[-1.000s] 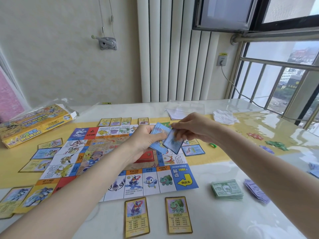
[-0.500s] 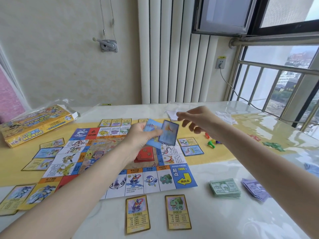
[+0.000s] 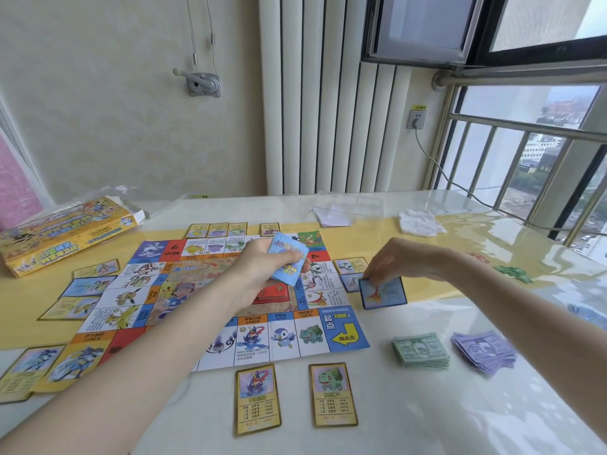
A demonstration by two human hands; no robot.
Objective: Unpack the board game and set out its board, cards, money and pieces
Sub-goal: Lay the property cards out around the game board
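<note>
table (image 3: 427,421) glossy white, yellow runner (image 3: 19,297) | board (image 3: 230,307) centre | box (image 3: 65,234) 10 o'clock | green money (image 3: 421,351), purple money (image 3: 483,351) 4 o'clock | two cards (image 3: 258,399) 6 o'clock

Bright, soft daylight enters from the window (image 3: 538,152) at right. Glare streaks the glossy table (image 3: 512,231). Shadows are faint. Wide-angle distortion bends the edges; slight blur.
</note>
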